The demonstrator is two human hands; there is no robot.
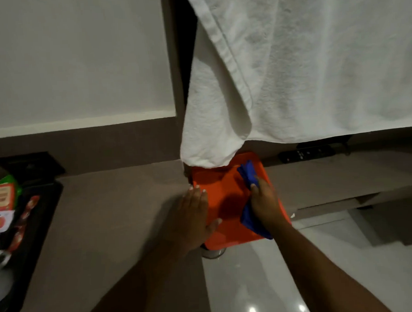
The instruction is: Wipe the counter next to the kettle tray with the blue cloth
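The right hand is gripping the blue cloth on the orange tray; the left hand is lying open, flat, at 9 o'clock of it.

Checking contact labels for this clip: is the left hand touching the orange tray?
Touching. The head view shows the left hand flat on the counter, its thumb and fingertips overlapping the orange tray at its left edge.

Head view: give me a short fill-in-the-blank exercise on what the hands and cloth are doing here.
1. The right hand holds a cloth whose colour is ____.
2. That cloth is pressed on a tray whose colour is ____.
3. The left hand lies flat with its thumb on the tray's ____ edge.
4. A white ____ hangs over the tray's far edge.

Missing words: blue; orange; left; towel
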